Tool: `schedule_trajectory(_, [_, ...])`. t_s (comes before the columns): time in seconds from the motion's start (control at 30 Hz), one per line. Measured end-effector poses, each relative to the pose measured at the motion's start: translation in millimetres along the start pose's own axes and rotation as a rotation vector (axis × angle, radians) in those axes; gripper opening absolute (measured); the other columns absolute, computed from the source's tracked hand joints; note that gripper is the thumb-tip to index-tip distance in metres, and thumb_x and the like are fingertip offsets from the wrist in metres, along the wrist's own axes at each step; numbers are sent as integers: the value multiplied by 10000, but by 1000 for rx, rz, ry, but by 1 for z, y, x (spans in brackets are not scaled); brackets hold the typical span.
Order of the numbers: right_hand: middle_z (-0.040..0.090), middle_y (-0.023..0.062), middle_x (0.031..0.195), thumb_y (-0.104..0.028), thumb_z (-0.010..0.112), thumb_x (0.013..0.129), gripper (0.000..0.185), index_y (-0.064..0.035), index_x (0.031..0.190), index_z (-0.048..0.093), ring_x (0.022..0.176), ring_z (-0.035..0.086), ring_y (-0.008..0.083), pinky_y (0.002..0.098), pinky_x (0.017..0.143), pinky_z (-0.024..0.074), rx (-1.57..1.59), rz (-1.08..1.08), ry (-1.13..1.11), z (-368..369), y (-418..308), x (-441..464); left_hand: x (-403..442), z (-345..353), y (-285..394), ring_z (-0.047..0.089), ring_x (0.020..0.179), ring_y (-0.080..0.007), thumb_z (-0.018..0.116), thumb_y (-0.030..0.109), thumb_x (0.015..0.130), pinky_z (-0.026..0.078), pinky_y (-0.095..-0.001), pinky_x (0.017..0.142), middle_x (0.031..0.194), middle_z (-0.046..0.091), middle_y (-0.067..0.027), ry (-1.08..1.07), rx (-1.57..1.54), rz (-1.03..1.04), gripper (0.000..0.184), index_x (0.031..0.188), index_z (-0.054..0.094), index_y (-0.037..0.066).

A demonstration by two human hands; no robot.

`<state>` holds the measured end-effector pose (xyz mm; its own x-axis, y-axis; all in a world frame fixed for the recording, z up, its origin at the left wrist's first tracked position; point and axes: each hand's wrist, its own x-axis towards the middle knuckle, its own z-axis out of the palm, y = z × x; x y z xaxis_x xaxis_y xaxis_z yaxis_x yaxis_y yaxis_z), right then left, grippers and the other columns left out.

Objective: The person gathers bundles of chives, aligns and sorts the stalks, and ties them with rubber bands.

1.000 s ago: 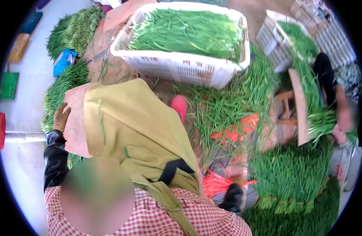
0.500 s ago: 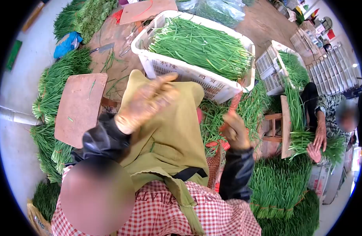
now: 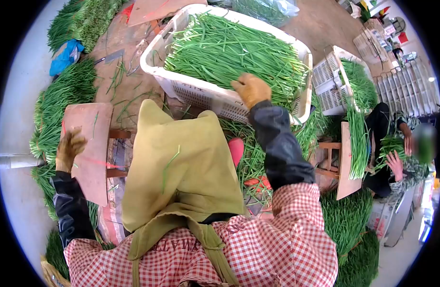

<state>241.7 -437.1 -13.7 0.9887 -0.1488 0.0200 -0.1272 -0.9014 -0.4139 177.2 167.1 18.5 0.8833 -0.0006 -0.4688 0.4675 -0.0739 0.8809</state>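
Observation:
My left hand (image 3: 71,147), in a brownish glove, is over the left edge of a low wooden board (image 3: 93,158), fingers apart; a red strip (image 3: 98,163) lies across the board beside it. My right hand (image 3: 252,90), gloved too, rests at the near rim of a white plastic crate (image 3: 155,71), its fingers on the long green stalks (image 3: 229,52) that fill the crate. The fingertips partly disappear against the stalks, so whether they grip any is unclear. A loose green blade (image 3: 170,165) lies on the apron over my lap.
Bundled greens (image 3: 67,105) line the left side; more bundles (image 3: 346,215) stand at the lower right. A knife (image 3: 112,56) and a blue bag (image 3: 67,57) lie at the upper left. On the right, a co-worker (image 3: 397,162) handles greens beside another board (image 3: 345,160).
My left hand has moved left from over my lap to the board, where the red strip now lies. My right hand has gone up from near the red strips to the crate.

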Motion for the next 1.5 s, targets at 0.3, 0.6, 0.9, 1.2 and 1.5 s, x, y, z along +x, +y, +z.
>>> schedule_trajectory(0.3, [697, 143, 958, -401, 648, 800, 362, -82, 961, 706, 887, 674, 316, 418, 740, 522, -483, 286, -244, 39, 106, 68, 126, 164, 72, 385, 1281, -416, 568, 152, 881, 347, -424, 1062, 1407, 376, -251, 433, 1392, 1138, 526, 1384, 420, 125])
schedule_trajectory(0.6, [668, 200, 915, -345, 558, 833, 315, -93, 1000, 642, 873, 638, 376, 479, 757, 482, -548, 540, -3, -90, 233, 20, 279, 497, 62, 206, 1413, -290, 387, 465, 960, 153, -432, 1159, 1515, 254, -139, 33, 1352, 1208, 665, 1481, 200, 96])
schedule_trajectory(0.9, [183, 83, 1545, -314, 813, 652, 920, -359, 1424, 314, 1306, 398, 353, 423, 939, 489, -859, -306, -317, -63, 145, 81, 339, 528, 12, 90, 1433, -263, 255, 554, 967, 105, -499, 1193, 1554, 117, -38, 27, 1461, 1010, 625, 1499, 77, 279])
schedule_trajectory(1.2, [569, 150, 1195, -135, 645, 766, 369, -125, 1121, 542, 973, 634, 327, 428, 666, 544, -1018, -186, -558, -85, 248, 92, 344, 526, 11, 145, 1428, -270, 294, 581, 949, 103, -489, 1171, 1548, 180, -48, 28, 1417, 1042, 650, 1499, 127, 277])
schedule_trajectory(1.5, [636, 155, 1161, -348, 621, 827, 457, -216, 1262, 571, 1065, 625, 295, 434, 869, 492, -1169, 667, -619, -212, 400, 28, 339, 525, 19, 127, 1433, -272, 339, 518, 967, 115, -495, 1164, 1558, 142, -49, -17, 1498, 931, 640, 1504, 97, 269])
